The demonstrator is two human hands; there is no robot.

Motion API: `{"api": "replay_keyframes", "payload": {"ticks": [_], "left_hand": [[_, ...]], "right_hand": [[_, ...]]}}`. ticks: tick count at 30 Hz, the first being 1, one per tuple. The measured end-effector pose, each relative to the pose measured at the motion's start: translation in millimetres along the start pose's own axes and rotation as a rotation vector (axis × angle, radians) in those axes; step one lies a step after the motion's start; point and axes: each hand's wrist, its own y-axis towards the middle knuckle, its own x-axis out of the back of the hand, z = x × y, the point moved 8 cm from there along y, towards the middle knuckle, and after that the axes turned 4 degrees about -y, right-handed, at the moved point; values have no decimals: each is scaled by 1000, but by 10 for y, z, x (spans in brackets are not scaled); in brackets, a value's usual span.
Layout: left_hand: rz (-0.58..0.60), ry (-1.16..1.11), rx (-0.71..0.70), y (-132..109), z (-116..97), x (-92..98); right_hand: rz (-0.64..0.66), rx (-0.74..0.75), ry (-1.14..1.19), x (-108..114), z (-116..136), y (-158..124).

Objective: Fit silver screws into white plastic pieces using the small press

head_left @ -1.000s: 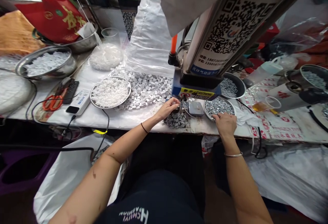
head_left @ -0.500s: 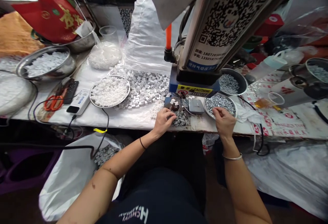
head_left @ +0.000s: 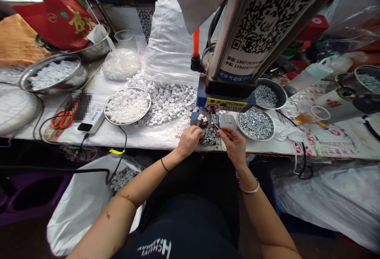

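Note:
My left hand [head_left: 189, 140] is curled at the table's front edge, fingertips pinched on a small part I cannot make out, beside a heap of small grey pieces [head_left: 209, 137]. My right hand [head_left: 234, 144] sits just right of it, fingers pinched on a tiny metal piece. Both hands are in front of the press machine [head_left: 237, 53] and its small fixture [head_left: 203, 121]. A round dish of metal pins [head_left: 255, 123] lies to the right of my right hand.
A dish of white plastic beads [head_left: 127, 106] and a spread of grey square parts [head_left: 169, 100] lie left of the press. Scissors [head_left: 61, 118], a power strip [head_left: 92, 117], a steel bowl [head_left: 53, 73] and a red bag [head_left: 59, 17] are further left. Cups and tins stand on the right.
My left hand pulled back from the fixture to the table edge. My right hand left the dish of pins and moved left, close to the left hand.

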Motion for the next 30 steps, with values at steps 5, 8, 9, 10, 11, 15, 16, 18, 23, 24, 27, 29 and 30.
{"api": "replay_keyframes", "payload": {"ticks": [5,8,9,10,11,15,16,18,23,24,27,29,30], "left_hand": [[-20,-291,132,4,96,40],[13,-658,384,-19,250,-31],[25,-786,460,-33,278,-68],[32,-898,520,-46,290,-101],[35,-988,566,-57,293,-127],[33,-1184,682,-90,288,-194],[30,-1216,705,-97,290,-209],[17,-1271,748,-112,298,-236],[-71,-1307,773,-167,302,-248],[-79,-1278,753,-172,304,-232],[-56,-1065,618,-107,370,-104],[-90,-743,456,26,499,124],[-135,-521,365,108,576,278]], "right_hand": [[32,126,-162,-141,165,-81],[33,232,-316,-227,267,-92],[44,255,-342,-260,289,-91],[62,274,-357,-297,308,-90],[89,291,-366,-335,324,-89],[172,336,-407,-418,378,-74],[193,346,-426,-426,390,-64],[259,376,-460,-454,410,-51],[317,408,-459,-523,394,-59],[299,406,-456,-537,377,-69],[218,403,-427,-555,336,-114],[133,373,-375,-508,308,-133],[96,342,-340,-473,286,-139]]}}
